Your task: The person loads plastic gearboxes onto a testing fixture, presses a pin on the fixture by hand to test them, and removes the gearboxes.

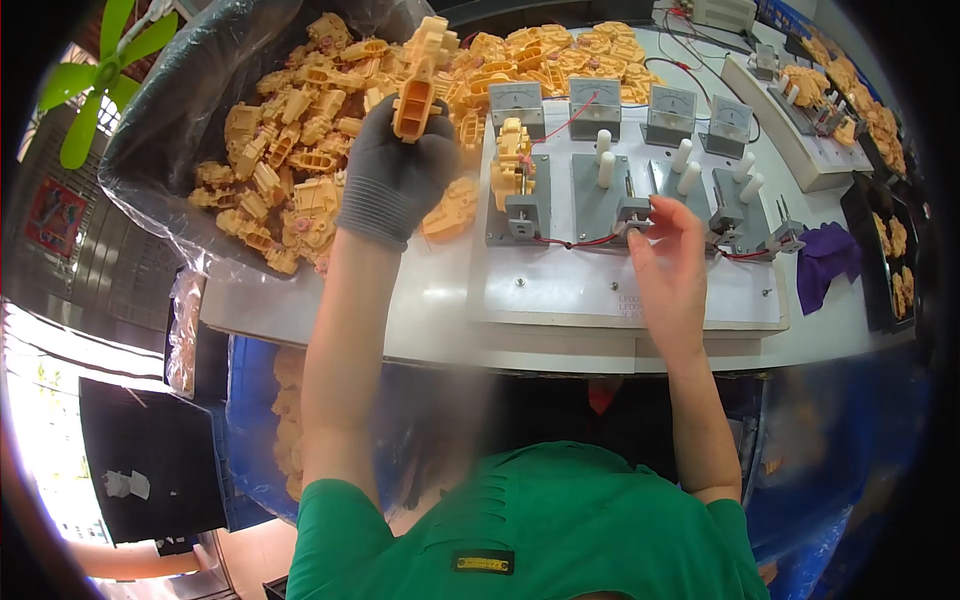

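Note:
My left hand point(405, 165), in a dark grey glove, is closed around a yellow-orange plastic housing point(414, 108), held upright over the pile. My bare right hand point(672, 270) has its thumb and index finger at the grey sliding block point(633, 211) of the second test fixture; the other fingers are curled. That fixture's grey base point(590, 222) carries white pegs point(605, 158) and no housing. Another plastic housing point(512, 165) sits in the leftmost fixture, beside its block point(521, 214). Analog meters point(594, 105) stand behind the fixtures.
A plastic-lined bin point(170, 150) full of housings point(300, 140) lies at left, with more housings point(570, 55) heaped behind the meters. Red and black wires point(580, 243) run along the fixtures. A purple cloth point(826, 262) and a black tray point(880, 265) are at right.

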{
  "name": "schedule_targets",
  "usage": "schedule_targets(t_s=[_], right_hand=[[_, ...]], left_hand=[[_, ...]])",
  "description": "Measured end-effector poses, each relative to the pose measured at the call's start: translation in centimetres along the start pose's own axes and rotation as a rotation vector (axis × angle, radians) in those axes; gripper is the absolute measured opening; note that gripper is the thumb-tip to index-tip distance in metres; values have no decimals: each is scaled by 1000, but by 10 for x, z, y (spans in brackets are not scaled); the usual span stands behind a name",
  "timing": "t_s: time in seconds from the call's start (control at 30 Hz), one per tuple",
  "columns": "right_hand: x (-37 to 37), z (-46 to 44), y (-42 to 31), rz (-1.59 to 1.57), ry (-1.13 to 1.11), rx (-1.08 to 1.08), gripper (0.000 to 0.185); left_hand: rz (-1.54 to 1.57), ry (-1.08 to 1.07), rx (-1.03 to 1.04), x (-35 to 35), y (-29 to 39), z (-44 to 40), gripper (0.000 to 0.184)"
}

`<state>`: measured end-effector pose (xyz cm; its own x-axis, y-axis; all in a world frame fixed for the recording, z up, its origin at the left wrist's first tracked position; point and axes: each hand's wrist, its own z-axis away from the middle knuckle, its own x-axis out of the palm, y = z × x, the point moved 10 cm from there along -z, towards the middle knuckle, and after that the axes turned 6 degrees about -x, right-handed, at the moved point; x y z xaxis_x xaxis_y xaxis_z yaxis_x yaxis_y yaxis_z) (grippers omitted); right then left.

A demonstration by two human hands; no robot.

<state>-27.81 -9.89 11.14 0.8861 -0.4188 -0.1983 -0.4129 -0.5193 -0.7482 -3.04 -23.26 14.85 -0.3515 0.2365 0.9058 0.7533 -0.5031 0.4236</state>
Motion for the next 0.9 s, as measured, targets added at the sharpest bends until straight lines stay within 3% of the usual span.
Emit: schedule_targets(t_s=[0.07, 0.17, 0.33, 0.4, 0.47, 0.53, 0.6, 0.67, 0.9], right_hand=[[2, 1, 5, -88, -17, 42, 39], [1, 1, 0, -86, -33, 59, 40], [1, 0, 2, -99, -39, 42, 40], [3, 2, 5, -109, -42, 60, 41], [4, 1, 5, -157, -39, 54, 42], [4, 0, 5, -151, -54, 61, 42], [4, 0, 5, -146, -63, 66, 42], [6, -1, 3, -123, -100, 65, 43], [-2, 1, -19, -11, -45, -136, 32]], left_hand=[[-26, -21, -33, 13, -14, -7, 21], [-9, -175, 1, 40, -23, -3, 33], [-265, -132, 92, 43, -33, 9, 43], [-853, 60, 189, 28, -24, 11, 41], [-837, 63, 152, 17, -20, 8, 46], [-543, -211, 43, 25, -28, 7, 52], [-593, -179, 75, 25, -25, 5, 58], [-601, -315, 163, 44, -22, 3, 60], [-631, -345, 90, 47, -22, -15, 55]])
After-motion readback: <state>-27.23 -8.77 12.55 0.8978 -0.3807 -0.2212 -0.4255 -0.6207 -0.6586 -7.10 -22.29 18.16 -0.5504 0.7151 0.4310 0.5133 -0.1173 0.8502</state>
